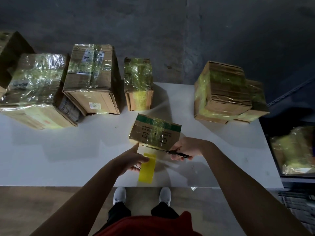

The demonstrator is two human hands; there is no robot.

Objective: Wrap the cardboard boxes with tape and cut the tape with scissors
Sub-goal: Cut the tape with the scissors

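A small cardboard box (154, 131) with a green band and clear tape over its top sits mid-table, just beyond my hands. My left hand (132, 160) grips a yellow roll of tape (147, 168) held on edge in front of the box. My right hand (185, 148) holds black-handled scissors (167, 151), whose blades point left along the box's near edge, above the tape roll. Whether a tape strand runs from roll to box is too faint to tell.
Several taped cardboard boxes stand along the far side of the white table (68, 150): a big one (36, 92) at left, a tall one (92, 80), a narrow one (138, 84), a stack (226, 92) at right. Another wrapped box (295, 150) lies off the table's right edge.
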